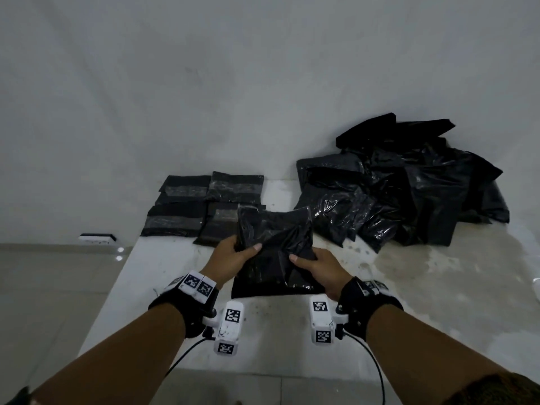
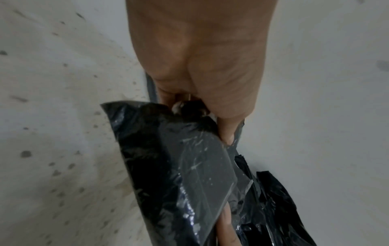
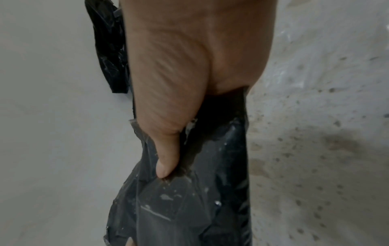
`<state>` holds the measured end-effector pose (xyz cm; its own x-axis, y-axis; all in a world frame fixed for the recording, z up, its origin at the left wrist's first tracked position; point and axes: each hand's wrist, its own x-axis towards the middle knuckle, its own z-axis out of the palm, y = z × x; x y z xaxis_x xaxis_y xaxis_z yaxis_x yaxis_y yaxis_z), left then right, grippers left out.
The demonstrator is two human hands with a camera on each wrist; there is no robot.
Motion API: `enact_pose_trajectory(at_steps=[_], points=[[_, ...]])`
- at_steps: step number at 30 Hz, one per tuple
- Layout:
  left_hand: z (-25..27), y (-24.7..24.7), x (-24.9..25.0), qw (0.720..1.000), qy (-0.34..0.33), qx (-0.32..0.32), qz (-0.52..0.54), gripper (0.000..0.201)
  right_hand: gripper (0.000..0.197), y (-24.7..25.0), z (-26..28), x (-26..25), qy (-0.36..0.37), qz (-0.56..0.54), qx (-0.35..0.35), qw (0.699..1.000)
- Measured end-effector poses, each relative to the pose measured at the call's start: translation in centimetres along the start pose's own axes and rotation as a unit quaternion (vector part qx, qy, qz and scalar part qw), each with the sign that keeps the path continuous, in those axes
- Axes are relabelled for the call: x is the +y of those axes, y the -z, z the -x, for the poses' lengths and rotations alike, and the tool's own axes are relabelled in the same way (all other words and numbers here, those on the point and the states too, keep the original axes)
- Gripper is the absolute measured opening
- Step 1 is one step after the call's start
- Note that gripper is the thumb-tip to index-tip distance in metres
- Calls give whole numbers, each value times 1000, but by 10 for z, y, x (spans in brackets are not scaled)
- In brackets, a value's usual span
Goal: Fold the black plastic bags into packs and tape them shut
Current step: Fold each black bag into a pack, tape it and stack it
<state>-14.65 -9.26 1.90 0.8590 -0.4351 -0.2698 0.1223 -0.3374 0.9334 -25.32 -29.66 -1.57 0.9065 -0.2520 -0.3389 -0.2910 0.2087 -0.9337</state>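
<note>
Stained white table (image 1: 409,287) against a plain wall, and both hands are pinching one black bag (image 1: 271,252) lifted just over the near edge: left hand (image 1: 230,255) and right hand (image 1: 321,267) clamped on it. Taped packs (image 1: 201,206) behind, loose pile (image 1: 409,185) to the right.

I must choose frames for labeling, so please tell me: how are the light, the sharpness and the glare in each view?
Head view: dim, fairly sharp, bent by the wide lens; glare on the loose bag pile. Left wrist view: soft, the left hand blurred, shiny streaks on the held bag. Right wrist view: motion blur on the right hand.
</note>
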Motion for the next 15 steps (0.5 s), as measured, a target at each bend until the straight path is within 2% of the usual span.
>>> enact_pose_trajectory(at_steps=[8,15], points=[[10,-6,-2,998,-6,56,-7,15,21,11,7,9,-34,-26,-20,999],[6,-5,14,996,-49,71,-4,16,20,12,-6,4,-12,-4,23,1000]])
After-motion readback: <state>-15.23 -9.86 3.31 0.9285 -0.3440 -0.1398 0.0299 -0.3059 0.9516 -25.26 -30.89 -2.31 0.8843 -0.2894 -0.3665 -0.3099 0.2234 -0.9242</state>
